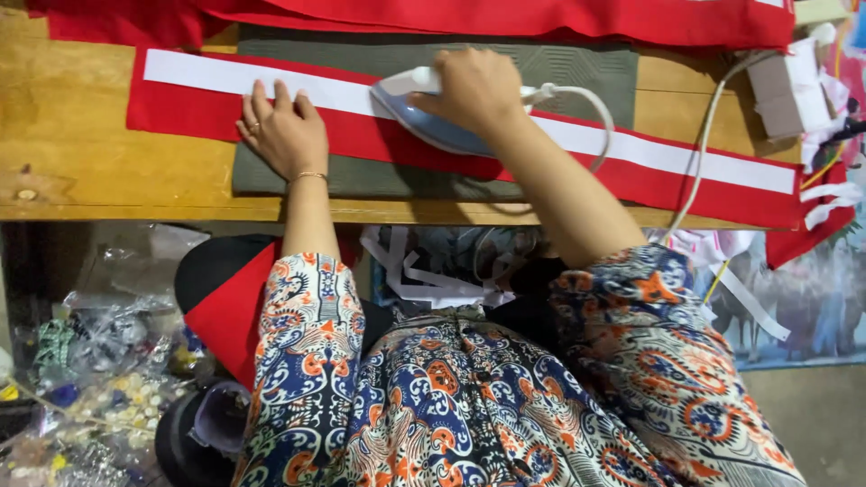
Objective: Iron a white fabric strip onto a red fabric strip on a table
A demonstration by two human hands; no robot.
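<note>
A long red fabric strip (pixel 180 113) with a white band (pixel 207 74) down its middle lies across a grey pressing mat (pixel 577 68) on a wooden table (pixel 63 153). My right hand (pixel 474 86) grips the handle of a blue and white iron (pixel 424 122) that rests on the strip. My left hand (pixel 282 131) lies flat on the red fabric just left of the iron, fingers spread, with a ring and a thin bracelet.
More red fabric (pixel 505 18) is piled along the table's far edge. The iron's white cord (pixel 699 158) loops off to the right past white paper scraps (pixel 794 81). Below the table are white strips (pixel 424 280), bags of small items (pixel 99 361) and a red cloth (pixel 230 311).
</note>
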